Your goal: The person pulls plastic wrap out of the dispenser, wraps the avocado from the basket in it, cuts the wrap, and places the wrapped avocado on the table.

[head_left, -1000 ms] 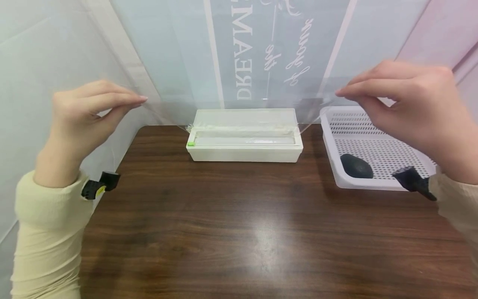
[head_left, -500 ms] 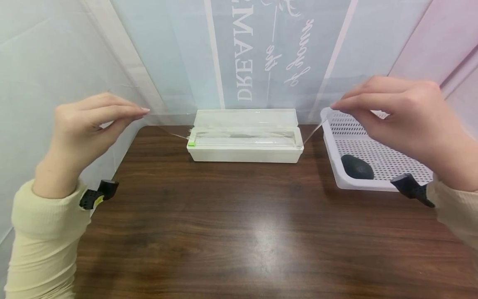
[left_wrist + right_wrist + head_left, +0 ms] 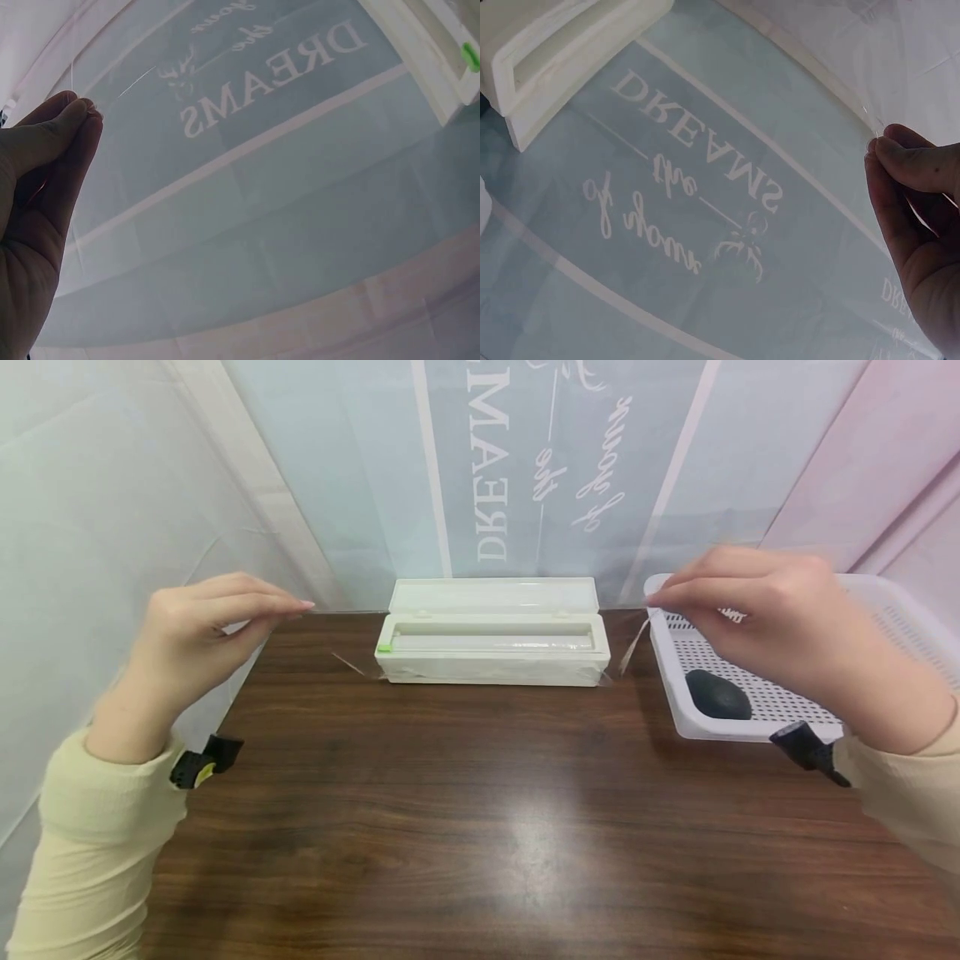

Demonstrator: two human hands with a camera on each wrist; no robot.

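My left hand pinches one corner of a sheet of clear plastic wrap between thumb and fingers. At the other corner, my right hand pinches it the same way. The thin sheet spans the gap between both hands, and its lower edge hangs across the front of a white wrap dispenser box. That box has its lid tipped back, with a roll of wrap inside and a green tab at the left end. In the left wrist view, film is bunched at the fingertips.
A white perforated basket stands at the right, partly behind my right hand, with a dark avocado-like object in its near corner. A dark wooden table lies below. Behind it hangs a pale printed cloth.
Both hands have come down and drawn slightly closer together. The wrap's lower edge has shifted from the box's lid and opening to in front of the box. Basket and box stay put.
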